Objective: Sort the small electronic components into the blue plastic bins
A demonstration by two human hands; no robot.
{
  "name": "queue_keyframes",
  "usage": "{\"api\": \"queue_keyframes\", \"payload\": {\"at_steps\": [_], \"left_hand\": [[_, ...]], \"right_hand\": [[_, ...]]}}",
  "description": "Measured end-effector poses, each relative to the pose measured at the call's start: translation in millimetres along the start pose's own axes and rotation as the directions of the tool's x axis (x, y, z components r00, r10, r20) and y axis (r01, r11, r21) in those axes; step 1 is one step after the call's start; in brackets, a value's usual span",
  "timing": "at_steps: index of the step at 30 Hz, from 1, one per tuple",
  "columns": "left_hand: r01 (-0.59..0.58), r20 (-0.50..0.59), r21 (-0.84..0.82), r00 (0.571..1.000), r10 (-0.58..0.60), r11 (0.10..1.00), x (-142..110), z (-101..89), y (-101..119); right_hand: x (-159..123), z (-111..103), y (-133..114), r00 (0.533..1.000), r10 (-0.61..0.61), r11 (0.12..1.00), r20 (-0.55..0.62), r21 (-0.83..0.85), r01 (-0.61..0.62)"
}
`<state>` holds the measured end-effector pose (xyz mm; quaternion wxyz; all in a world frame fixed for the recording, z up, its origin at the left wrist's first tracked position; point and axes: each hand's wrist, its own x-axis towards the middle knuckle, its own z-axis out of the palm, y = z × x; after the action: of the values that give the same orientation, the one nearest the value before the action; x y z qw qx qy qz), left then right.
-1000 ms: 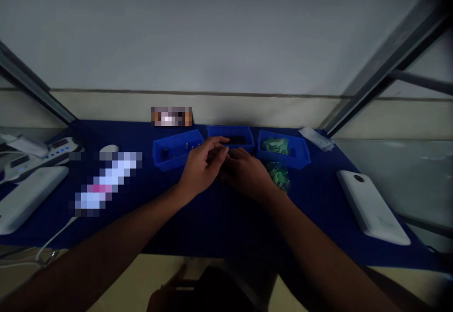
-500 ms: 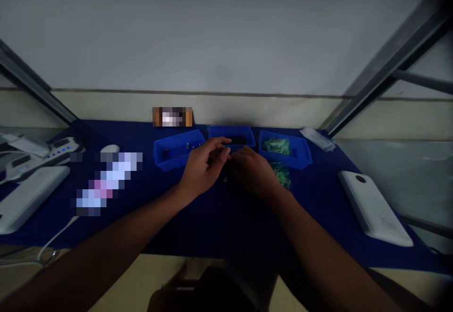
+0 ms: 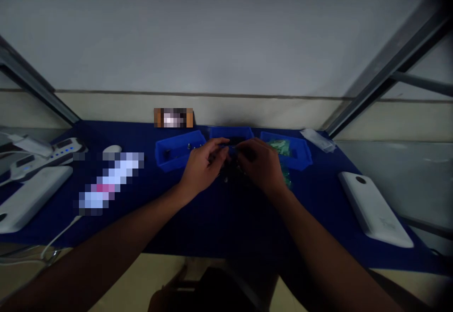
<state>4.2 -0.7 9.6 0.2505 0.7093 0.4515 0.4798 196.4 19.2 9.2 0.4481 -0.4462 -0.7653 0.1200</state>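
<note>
My left hand [image 3: 202, 168] and my right hand [image 3: 260, 164] meet over the blue mat, just in front of the middle blue bin [image 3: 231, 135]. Both hands have their fingers curled and pinched together around a small dark part that I cannot make out in the dim light. The left blue bin [image 3: 177, 150] holds a few small dark parts. The right blue bin [image 3: 295, 150] holds green pieces, and a clear bag of green pieces [image 3: 286, 176] lies in front of it, partly hidden by my right hand.
The blue mat [image 3: 198, 217] covers the table. A white device [image 3: 375, 208] lies at the right. At the left lie a white device [image 3: 30, 196], a power strip with blue lights [image 3: 49, 154] and a white mouse [image 3: 112, 149]. A clear packet [image 3: 316, 138] sits at the back right.
My right hand has lifted and moved a little toward the middle bin, covering more of the green bag. My left hand stays almost where it was.
</note>
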Motion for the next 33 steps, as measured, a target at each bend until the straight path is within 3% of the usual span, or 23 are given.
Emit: {"api": "queue_keyframes", "payload": {"at_steps": [5, 9, 17, 23, 28, 33], "left_hand": [[0.002, 0.027, 0.022, 1.000, -0.002, 1.000, 0, 2.7, -5], [-0.023, 0.036, 0.021, 0.999, 0.022, 1.000, 1, 3.5, -9], [0.014, -0.008, -0.019, 1.000, -0.014, 1.000, 4, 3.5, -11], [0.029, -0.047, 0.027, 0.999, -0.027, 0.999, 2, 4.8, -6], [-0.033, -0.040, 0.123, 0.998, 0.038, 0.992, 1, 3.1, -1], [-0.097, -0.041, 0.091, 0.994, 0.101, 0.991, 0, 3.6, 4]], "right_hand": [[1, -2, -3, 0.997, 0.057, 0.994, -0.060, 0.100, -0.051], [1, -1, -4, 0.995, 0.100, 0.987, -0.030, 0.131, -0.095], [-1, 1, -2, 1.000, 0.021, 0.998, 0.004, 0.065, -0.022], [-2, 2, -3, 0.992, 0.126, 0.977, 0.001, 0.176, -0.124], [-1, 1, -4, 0.997, 0.059, 0.990, 0.045, 0.128, -0.065], [-2, 2, -3, 0.998, 0.011, 0.995, 0.058, 0.095, -0.016]]}}
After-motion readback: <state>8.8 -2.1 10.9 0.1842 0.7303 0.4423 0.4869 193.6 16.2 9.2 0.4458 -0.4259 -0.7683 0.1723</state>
